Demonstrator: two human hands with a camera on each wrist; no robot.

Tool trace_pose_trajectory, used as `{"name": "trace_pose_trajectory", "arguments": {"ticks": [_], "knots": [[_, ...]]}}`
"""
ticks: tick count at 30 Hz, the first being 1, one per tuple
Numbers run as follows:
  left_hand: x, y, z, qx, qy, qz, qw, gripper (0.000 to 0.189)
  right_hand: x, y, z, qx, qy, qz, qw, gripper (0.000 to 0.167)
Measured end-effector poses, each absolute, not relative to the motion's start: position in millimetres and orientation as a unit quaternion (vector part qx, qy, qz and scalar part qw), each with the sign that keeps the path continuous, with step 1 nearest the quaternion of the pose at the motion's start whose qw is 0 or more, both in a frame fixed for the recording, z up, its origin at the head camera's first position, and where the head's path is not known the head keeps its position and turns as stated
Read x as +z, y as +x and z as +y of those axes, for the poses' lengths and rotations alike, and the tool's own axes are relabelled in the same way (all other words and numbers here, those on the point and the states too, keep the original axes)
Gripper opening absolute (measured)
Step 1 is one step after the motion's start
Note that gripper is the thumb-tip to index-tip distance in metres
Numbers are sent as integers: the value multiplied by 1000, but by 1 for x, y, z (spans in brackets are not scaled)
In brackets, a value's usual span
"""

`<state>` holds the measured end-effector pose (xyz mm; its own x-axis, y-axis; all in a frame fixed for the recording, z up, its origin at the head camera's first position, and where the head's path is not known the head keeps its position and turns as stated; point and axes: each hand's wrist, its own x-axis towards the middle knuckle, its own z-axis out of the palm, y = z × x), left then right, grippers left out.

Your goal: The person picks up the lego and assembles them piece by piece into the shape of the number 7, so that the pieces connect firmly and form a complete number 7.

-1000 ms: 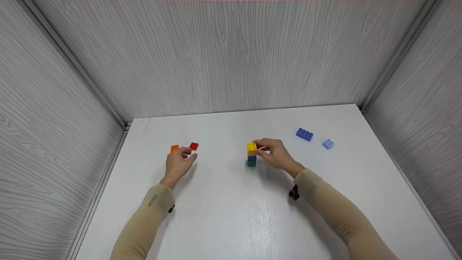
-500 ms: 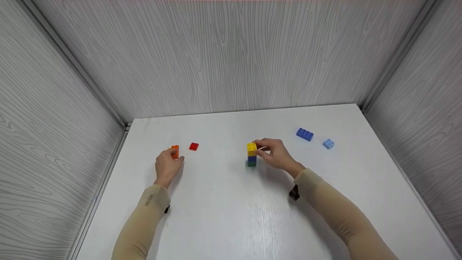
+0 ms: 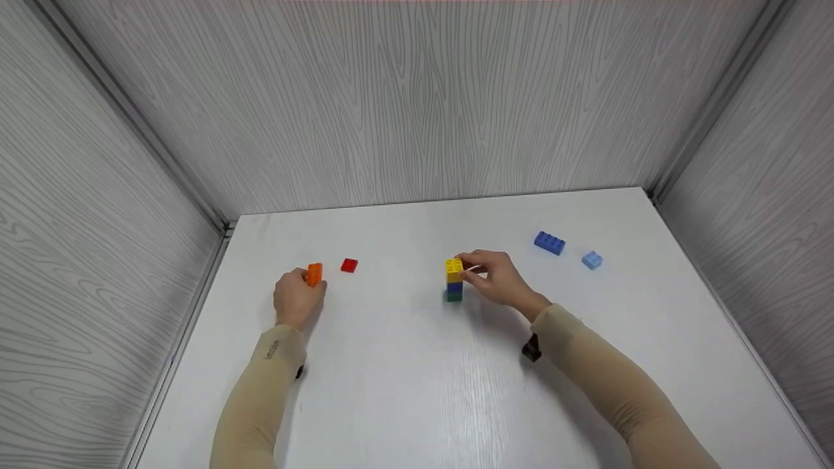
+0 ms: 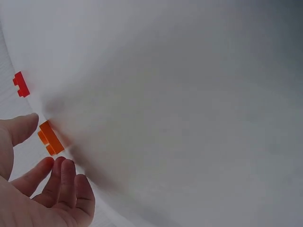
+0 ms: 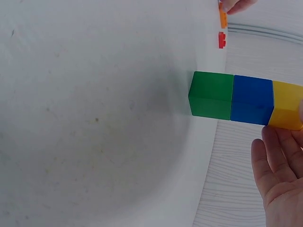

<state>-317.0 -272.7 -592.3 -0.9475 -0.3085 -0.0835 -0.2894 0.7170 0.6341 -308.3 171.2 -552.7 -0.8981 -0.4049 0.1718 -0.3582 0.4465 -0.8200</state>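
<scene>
My left hand (image 3: 297,299) is at an orange building brick (image 3: 315,274), the thumb on one side and the fingers on the other. In the left wrist view, narrow gaps show between the fingertips and that brick (image 4: 51,138), which sits on the table. My right hand (image 3: 498,279) pinches the yellow brick (image 3: 454,270) between thumb and fingers. It tops an upright stack, with a blue brick (image 5: 252,100) in the middle and a green brick (image 5: 211,95) at the bottom, on the table.
A thin red brick (image 3: 349,265) lies right of the orange one. Toward the back right are a long blue brick (image 3: 550,243) and a small light blue brick (image 3: 592,260). Grey wood-grain walls (image 3: 417,98) enclose the white table (image 3: 391,391) at back and sides.
My left hand has moved left from near the red brick to the orange brick, its thumb and fingers now on either side. My right hand has stayed on the stack.
</scene>
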Motion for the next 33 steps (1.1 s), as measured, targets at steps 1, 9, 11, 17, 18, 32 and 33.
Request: {"name": "trace_pose_trajectory", "arguments": {"ticks": [1, 9, 11, 17, 18, 32, 33], "knots": [[-592, -318, -273, -344, 164, -925, 11, 50, -553, -308, 171, -475, -225, 850, 24, 40], [-590, -322, -273, -367, 188, -911, -19, 52, -554, -309, 172, -471, -228, 852, 24, 41], [-589, -322, -273, -370, 193, -909, -24, 51, -554, -309, 172, -471, -230, 851, 24, 41], [-588, -322, -273, -374, 192, -907, -27, 51, -555, -309, 172, -475, -229, 849, 25, 41], [-589, -322, -273, -373, 191, -908, -25, 50, -555, -309, 172, -475, -229, 849, 26, 42], [-591, -319, -272, -396, 158, -904, 25, 46, -553, -306, 170, -481, -225, 847, 18, 42], [-590, -318, -272, -398, 157, -904, 27, 46, -553, -306, 170, -480, -223, 848, 19, 42]]}}
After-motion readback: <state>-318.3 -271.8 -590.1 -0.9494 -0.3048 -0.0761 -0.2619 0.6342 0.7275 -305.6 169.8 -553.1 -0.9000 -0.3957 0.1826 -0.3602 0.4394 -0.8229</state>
